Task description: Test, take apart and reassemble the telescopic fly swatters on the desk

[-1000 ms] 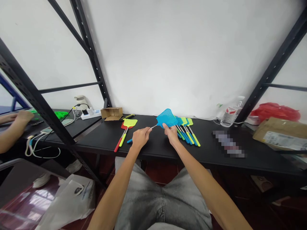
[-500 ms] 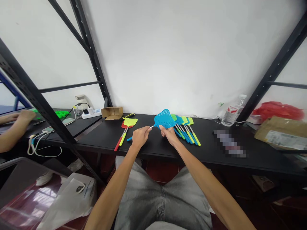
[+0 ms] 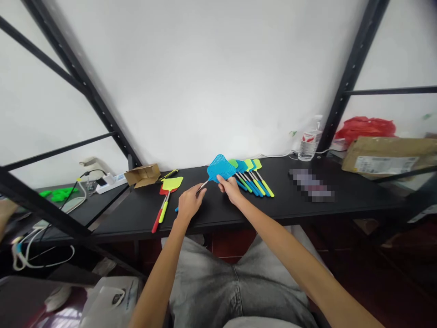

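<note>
A blue fly swatter point(image 3: 221, 165) is between my two hands, just above the black table. My left hand point(image 3: 190, 201) is wrapped round its thin metal shaft, and a bit of the blue handle shows past the hand. My right hand point(image 3: 229, 187) pinches the lower right of the mesh head, thumb on top. To the right, several green, blue and yellow fly swatters point(image 3: 258, 182) lie in an overlapping row. On the left, a yellow fly swatter point(image 3: 172, 184) lies partly over a red fly swatter point(image 3: 157, 221).
Behind the left swatters sit an open cardboard box point(image 3: 143, 175) and a yellow-black cutter point(image 3: 170, 175). A water bottle point(image 3: 309, 141), a pixelated item point(image 3: 311, 185) and a parcel point(image 3: 385, 157) stand or lie to the right. Shelf posts point(image 3: 357, 68) flank the table point(image 3: 211, 216).
My view has turned right and tilted, so the scene sits differently. My left hand has loosened somewhat, its thumb further from the fingers. Both hands stay on the blue fly swatter.
</note>
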A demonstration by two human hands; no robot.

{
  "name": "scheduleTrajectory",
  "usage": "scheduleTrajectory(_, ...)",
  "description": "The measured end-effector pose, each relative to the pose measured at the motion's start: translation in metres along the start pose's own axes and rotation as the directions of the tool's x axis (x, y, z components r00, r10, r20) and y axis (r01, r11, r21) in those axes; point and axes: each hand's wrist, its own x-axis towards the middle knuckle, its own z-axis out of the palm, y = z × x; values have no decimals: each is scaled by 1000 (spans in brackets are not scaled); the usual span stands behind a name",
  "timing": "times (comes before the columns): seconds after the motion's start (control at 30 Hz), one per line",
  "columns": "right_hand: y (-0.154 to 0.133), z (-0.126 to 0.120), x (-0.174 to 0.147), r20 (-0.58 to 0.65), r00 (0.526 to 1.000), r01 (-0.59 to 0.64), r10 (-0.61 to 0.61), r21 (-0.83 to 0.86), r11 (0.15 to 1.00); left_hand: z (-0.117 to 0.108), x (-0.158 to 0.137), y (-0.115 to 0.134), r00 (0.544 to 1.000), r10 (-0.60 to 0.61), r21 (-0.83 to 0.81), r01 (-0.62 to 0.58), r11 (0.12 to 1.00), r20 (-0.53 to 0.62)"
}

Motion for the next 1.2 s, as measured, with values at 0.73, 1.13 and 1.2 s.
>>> scheduleTrajectory(0.73,-24,-1,-17,-47,941,277,-334,-456,846,60,45,74,956,-227,-68,243,968,186)
scheduleTrajectory(1.13,-27,-3,-23,97,927,298,-363,-780,551,53,40,52,972,-97,-29,106,994,213)
scheduleTrajectory(1.2,-25,-3,-22,116,943,271,-312,-810,520,38,31,28,978,-173,172,152,973,116)
